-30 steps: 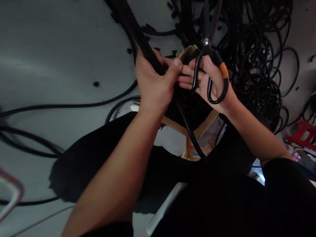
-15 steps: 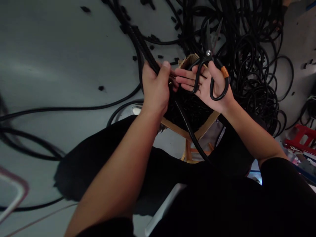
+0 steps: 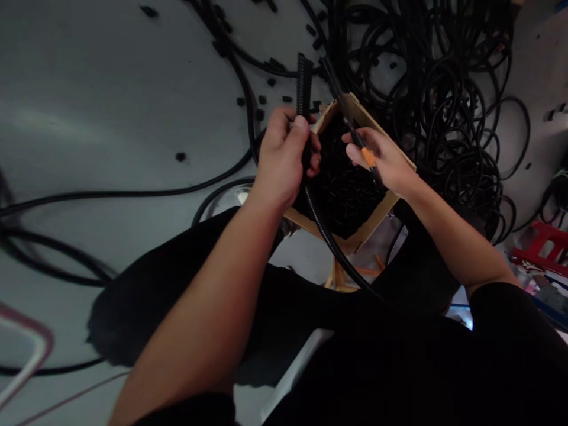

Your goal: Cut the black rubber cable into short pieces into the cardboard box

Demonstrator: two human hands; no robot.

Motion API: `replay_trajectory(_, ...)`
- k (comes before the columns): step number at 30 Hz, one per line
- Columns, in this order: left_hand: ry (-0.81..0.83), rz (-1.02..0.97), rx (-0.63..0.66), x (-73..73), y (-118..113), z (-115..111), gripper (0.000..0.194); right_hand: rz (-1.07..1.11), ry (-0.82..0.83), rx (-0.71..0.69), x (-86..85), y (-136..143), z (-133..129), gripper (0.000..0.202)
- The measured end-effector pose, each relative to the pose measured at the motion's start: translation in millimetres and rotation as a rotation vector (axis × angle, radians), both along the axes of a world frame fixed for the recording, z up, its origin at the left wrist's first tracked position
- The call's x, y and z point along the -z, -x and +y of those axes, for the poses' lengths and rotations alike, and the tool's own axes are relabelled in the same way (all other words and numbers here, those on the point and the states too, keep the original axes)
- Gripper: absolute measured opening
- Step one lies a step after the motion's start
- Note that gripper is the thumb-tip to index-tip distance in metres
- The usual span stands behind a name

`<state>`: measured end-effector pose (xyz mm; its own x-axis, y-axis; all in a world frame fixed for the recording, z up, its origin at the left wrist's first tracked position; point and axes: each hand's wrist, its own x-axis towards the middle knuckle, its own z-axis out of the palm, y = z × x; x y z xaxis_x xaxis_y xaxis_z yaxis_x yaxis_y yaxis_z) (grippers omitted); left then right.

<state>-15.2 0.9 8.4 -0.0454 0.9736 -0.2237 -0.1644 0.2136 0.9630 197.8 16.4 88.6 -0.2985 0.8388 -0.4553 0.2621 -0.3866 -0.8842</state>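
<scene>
My left hand [image 3: 286, 151] is closed around a black ribbed rubber strip [image 3: 304, 83], whose end sticks up above the thumb. Its lower length [image 3: 328, 239] curves down from the fist towards my lap. My right hand [image 3: 377, 157] grips a pair of scissors [image 3: 345, 115] with black handles and orange tape on one of them. They are seen edge-on, blades pointing up and to the left, apart from the strip. Below both hands stands an open cardboard box [image 3: 361, 236] with many small black pieces inside.
A large tangle of black strips [image 3: 448, 89] lies on the floor beyond the box. Small black offcuts [image 3: 180, 157] are scattered about. A long black strip [image 3: 133, 194] runs across the floor at left. A red plastic stool [image 3: 544, 248] is at the right edge.
My right hand has turned over and drawn away to the right, and the scissors have gone from face-on with blades apart to edge-on. The strip's end in my left hand now points straight up.
</scene>
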Motion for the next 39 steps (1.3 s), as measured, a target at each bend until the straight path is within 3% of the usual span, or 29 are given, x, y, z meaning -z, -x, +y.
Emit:
replay_trajectory(4,-0.075,0.169,0.021,33.9,3,4,0.091,-0.076,-0.041,-0.068,16.8,-9,4,0.074)
replay_trajectory(7,-0.103,0.181,-0.084,48.9,8,6,0.093,-0.140,0.001,-0.110,16.7,-18,5,0.076)
replay_trajectory(9,-0.074,0.187,-0.093,40.9,10,3,0.091,-0.182,0.035,-0.125,15.0,-22,4,0.075)
replay_trajectory(11,-0.027,0.212,-0.034,21.5,11,-4,0.086,-0.200,0.051,-0.136,14.0,-24,3,0.072)
replay_trajectory(14,0.078,0.278,0.172,-11.3,15,-14,0.068,-0.201,0.059,-0.161,12.2,-27,1,0.068)
replay_trajectory(17,0.109,0.369,0.318,-27.6,21,-18,0.053,-0.207,0.092,-0.192,6.8,-31,0,0.068)
replay_trajectory(22,0.051,0.437,0.329,-17.6,28,-14,0.047,-0.228,0.141,-0.231,-2.9,-36,-4,0.072)
replay_trajectory(25,0.034,0.445,0.347,-12.1,29,-14,0.041,-0.250,0.179,-0.252,-0.1,-37,-7,0.073)
replay_trajectory(33,0.043,0.486,0.598,-27.7,23,-21,0.031,-0.319,0.177,-0.277,13.4,-46,-12,0.071)
replay_trajectory(39,0.018,0.582,0.595,-27.2,30,-14,0.027,-0.376,0.194,-0.322,11.4,-47,-14,0.073)
